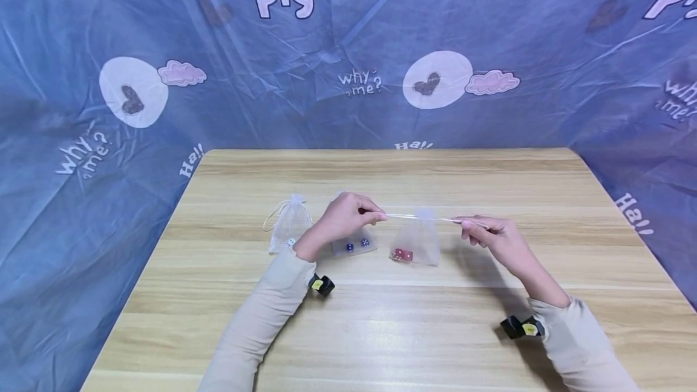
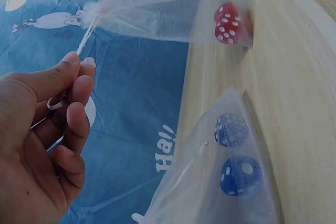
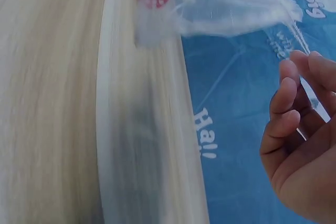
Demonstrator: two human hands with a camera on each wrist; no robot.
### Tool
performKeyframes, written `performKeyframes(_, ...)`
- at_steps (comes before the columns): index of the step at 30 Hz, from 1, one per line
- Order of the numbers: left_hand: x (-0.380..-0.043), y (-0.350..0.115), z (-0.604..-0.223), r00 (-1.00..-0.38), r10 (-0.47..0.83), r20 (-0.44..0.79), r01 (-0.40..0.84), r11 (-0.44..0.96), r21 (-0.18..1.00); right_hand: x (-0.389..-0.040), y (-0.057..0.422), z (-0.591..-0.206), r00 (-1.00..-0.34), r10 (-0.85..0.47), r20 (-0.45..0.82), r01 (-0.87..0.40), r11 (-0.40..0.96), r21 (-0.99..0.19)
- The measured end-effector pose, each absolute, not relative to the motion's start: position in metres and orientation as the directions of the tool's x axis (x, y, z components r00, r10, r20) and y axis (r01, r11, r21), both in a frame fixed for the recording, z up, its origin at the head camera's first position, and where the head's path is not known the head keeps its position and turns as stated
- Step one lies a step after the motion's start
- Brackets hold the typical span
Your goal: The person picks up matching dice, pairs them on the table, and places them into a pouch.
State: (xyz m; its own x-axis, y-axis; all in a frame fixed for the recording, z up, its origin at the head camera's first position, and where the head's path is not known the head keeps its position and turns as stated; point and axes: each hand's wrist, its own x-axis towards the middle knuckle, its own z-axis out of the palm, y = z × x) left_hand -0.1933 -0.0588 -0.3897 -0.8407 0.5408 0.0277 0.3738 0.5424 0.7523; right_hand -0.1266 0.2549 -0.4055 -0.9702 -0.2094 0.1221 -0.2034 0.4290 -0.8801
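Observation:
A sheer white drawstring bag [image 1: 422,241] with red dice [image 1: 402,254] in its bottom stands between the two hands, its neck gathered tight. My left hand [image 1: 348,216] pinches the white drawstring [image 2: 86,39] on one side between thumb and forefinger. On the other side my right hand [image 1: 490,235] pinches the opposite end of the cord, which runs taut across the bag's top. In the left wrist view the bag's bottom is at the tabletop. Close below my left hand lies a second sheer bag [image 2: 210,156] with blue dice [image 2: 240,176], partly hidden by that hand in the head view.
A third sheer bag [image 1: 292,222] with white dice [image 1: 291,241] lies at the left, its cord looped out beside it. All are on a wooden table [image 1: 381,331]. A blue printed cloth [image 1: 348,120] hangs behind the table and along its sides.

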Motion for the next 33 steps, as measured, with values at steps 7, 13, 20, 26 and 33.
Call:
performKeyframes(7, -0.193, -0.052, -0.401, -0.828, 0.560, -0.027, 0.337, 0.535, 0.775, -0.127, 0.257, -0.416, -0.972, -0.229, 0.057, -0.156, 0.443, -0.883)
performKeyframes(13, -0.192, -0.035, -0.415, -0.762, 0.635, -0.130, 0.363, 0.583, 0.727, -0.132, 0.240, -0.432, -0.941, -0.330, -0.072, -0.122, 0.531, -0.838)
performKeyframes(20, -0.191, -0.016, -0.421, -0.730, 0.637, -0.248, 0.397, 0.691, 0.604, -0.137, 0.222, -0.440, -0.933, -0.332, -0.140, -0.052, 0.510, -0.858)
performKeyframes(26, -0.189, -0.013, -0.421, -0.773, 0.574, -0.270, 0.408, 0.776, 0.481, -0.141, 0.220, -0.441, -0.921, -0.339, -0.193, 0.005, 0.484, -0.875)
performKeyframes(33, -0.194, -0.008, -0.423, -0.743, 0.595, -0.305, 0.325, 0.720, 0.613, -0.143, 0.222, -0.441, -0.911, -0.336, -0.241, 0.065, 0.460, -0.886)
